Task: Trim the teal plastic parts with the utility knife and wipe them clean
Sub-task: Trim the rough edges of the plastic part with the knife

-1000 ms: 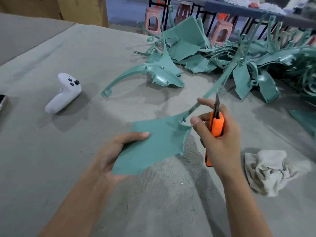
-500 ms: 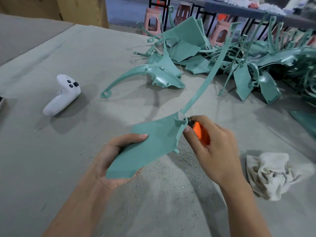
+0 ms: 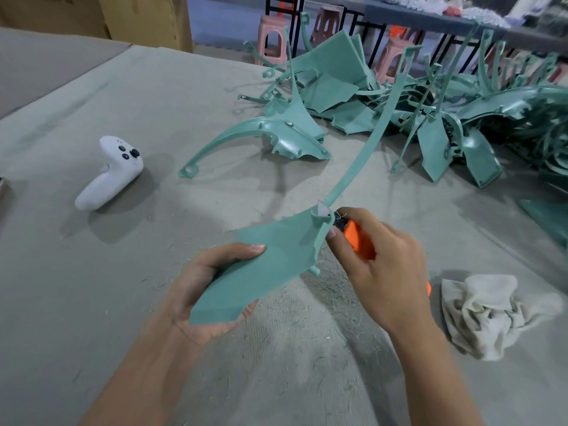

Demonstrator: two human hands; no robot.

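My left hand (image 3: 203, 290) grips the wide flat end of a teal plastic part (image 3: 270, 262), thumb on top, above the grey table. The part's thin curved arm rises up and away to the right. My right hand (image 3: 381, 262) holds the orange utility knife (image 3: 358, 241), with its blade tip against the part's edge where the arm joins the flat end. A crumpled off-white cloth (image 3: 491, 315) lies on the table to the right of my right hand.
A pile of teal plastic parts (image 3: 399, 103) covers the far right of the table (image 3: 92, 272), with one curved part (image 3: 264, 136) lying apart in front. A white game controller (image 3: 113, 172) lies at left. Plastic shavings litter the surface under my hands.
The knife was upright against the thin arm a second ago; my right hand has brought it down to the junction at the flat end. The left hand tilted the part steeper.
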